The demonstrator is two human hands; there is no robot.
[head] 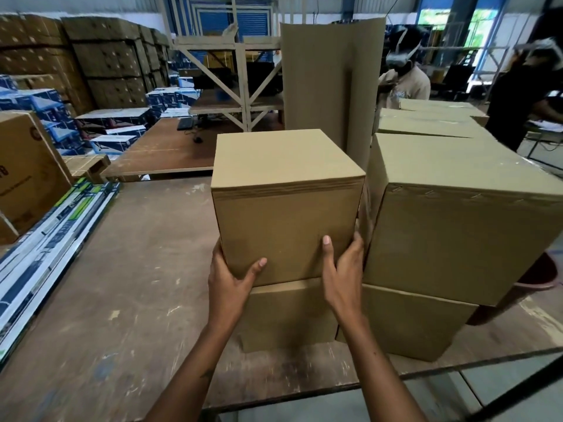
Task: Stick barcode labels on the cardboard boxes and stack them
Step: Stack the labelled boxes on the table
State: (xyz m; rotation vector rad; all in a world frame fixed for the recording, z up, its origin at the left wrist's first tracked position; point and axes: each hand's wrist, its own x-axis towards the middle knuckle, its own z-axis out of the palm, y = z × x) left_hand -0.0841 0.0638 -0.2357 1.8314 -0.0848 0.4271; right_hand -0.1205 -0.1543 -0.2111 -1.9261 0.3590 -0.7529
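Gripping the top cardboard box (286, 205) at its lower corners, both hands clasp it from opposite sides: the left hand (227, 278) wraps the lower left corner with its thumb laid across the front face, and the right hand (342, 271) wraps the lower right corner with its thumb pointing up the front. The box is plain brown, nearly cube-shaped, with clean flat faces and faint horizontal creases just under its top edge; no label shows on the faces in view. It sits on, or just above, a lower cardboard box (288, 315) of the same plain brown, which stands on the worn wooden tabletop (122, 284); whether the two boxes touch cannot be told.

Just to the right stands a second stack: a larger box (457, 233) with a row of staples along its top front edge, resting on another box (408, 324) beneath it. Behind the held box a tall sheet of cardboard (329, 86) stands upright. At the left edge of the tabletop lie long printed cartons (48, 239) in white, blue and green, beside a brown printed carton (27, 172). Two people stand beyond the boxes at the far right, and stacks of cartons fill the warehouse at the back left.
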